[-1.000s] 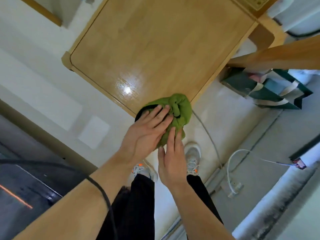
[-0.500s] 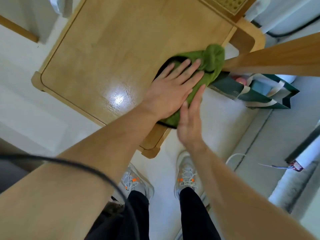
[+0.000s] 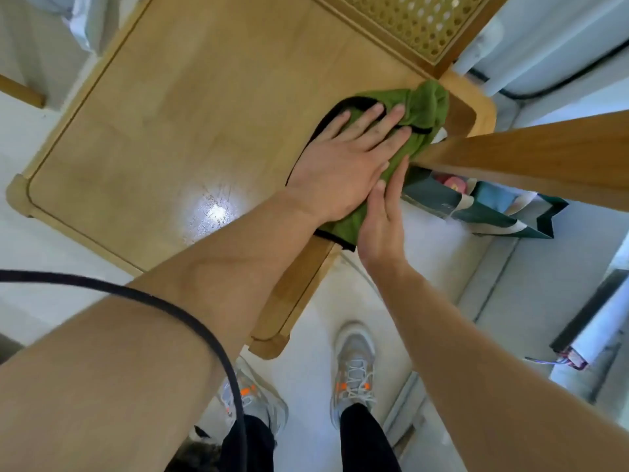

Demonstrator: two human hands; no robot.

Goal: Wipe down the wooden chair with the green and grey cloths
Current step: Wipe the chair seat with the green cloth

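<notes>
Wooden chair, seen from directly above, fills the upper left of the view, its glossy seat catching a bright patch of light near the front. A perforated cane backrest shows at the top edge. The green cloth, edged in black, lies on the seat's right side, near the back corner where the seat meets the armrest. Its far end is bunched into a knot-like lump.

The left hand lies flat on the cloth, palm down, fingers spread and straight, pressing rather than gripping. The right hand stands on edge along the seat's right rim, fingers straight and together, touching the cloth's near right edge and resting against the left hand. Neither hand is curled around the cloth.

Compared with a second ago, the cloth and both hands have travelled from the seat's front right corner back along the right side to the rear corner. Half a second ago they were already close to this spot; since then the cloth has moved slightly farther back, and the backrest has come more fully into view.

Below, the person's grey trainers with orange accents stand on a pale floor. A dark green bag sits under the armrest.
</notes>
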